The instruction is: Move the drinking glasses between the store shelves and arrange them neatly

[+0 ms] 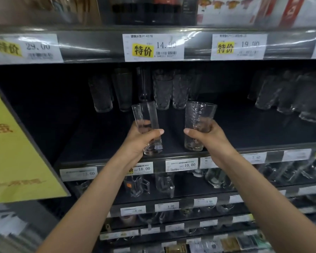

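Upper tags (153, 47) read 特价 29.00, 14.00, 19.90; lower tags (181, 164) 10.00.

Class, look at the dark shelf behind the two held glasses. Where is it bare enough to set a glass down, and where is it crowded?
Bare: front left of the shelf, between the yellow sign and the left hand; also the gap between the centre glasses and the right glasses. Crowded: those two groups.

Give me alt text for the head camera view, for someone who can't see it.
A person's left hand grips a slim clear glass and the right hand a wider textured glass, both at the front of a dark shelf. More glasses stand behind.
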Motion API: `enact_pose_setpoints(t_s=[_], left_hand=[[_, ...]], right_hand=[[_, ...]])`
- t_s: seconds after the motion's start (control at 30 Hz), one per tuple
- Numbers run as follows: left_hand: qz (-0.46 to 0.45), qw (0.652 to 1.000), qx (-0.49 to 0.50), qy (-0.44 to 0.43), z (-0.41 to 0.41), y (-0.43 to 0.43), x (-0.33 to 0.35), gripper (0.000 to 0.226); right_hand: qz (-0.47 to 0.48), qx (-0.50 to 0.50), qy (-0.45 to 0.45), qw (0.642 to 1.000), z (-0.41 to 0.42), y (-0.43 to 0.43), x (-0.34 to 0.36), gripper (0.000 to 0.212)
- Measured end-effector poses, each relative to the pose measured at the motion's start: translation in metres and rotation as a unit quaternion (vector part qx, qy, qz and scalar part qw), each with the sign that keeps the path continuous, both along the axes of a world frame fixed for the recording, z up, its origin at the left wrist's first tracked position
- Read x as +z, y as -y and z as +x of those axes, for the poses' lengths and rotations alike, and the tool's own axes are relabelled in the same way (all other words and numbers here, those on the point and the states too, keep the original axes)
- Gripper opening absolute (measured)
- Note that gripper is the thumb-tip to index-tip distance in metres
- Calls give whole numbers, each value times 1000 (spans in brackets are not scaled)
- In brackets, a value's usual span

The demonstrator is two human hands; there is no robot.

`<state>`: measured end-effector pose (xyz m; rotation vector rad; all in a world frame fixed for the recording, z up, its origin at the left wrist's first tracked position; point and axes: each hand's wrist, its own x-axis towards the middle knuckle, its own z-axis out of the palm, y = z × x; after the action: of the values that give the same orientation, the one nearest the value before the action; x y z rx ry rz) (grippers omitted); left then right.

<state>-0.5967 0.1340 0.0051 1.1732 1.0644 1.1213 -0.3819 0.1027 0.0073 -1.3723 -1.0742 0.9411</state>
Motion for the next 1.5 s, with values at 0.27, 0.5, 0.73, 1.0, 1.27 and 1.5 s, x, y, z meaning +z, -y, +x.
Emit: enact_pose_setpoints(t_s=[0.27,0.5,0.73,1.0,1.27,1.5], left_hand=[[64,995,33,-72,6,-7,-4,51],[99,987,32,-121,12,-8,-9,54],[73,986,8,-151,20,-20,-4,61],[62,980,-18,-190,43,-33,-2,68],[33,978,-20,-205,64,-48,5,56],[36,989,40,-141,78,-38,-6,55]], right_hand=[[9,9,52,999,0,1,-3,66],[19,-5,125,992,1,0,-8,73],[-14,-7,191,982,11,-5,-1,74],[-38,-27,217,975,50,-35,2,79],[-56,-28,255,965,99,-81,0,80],[-71,-10,273,959,123,-119,9,76]])
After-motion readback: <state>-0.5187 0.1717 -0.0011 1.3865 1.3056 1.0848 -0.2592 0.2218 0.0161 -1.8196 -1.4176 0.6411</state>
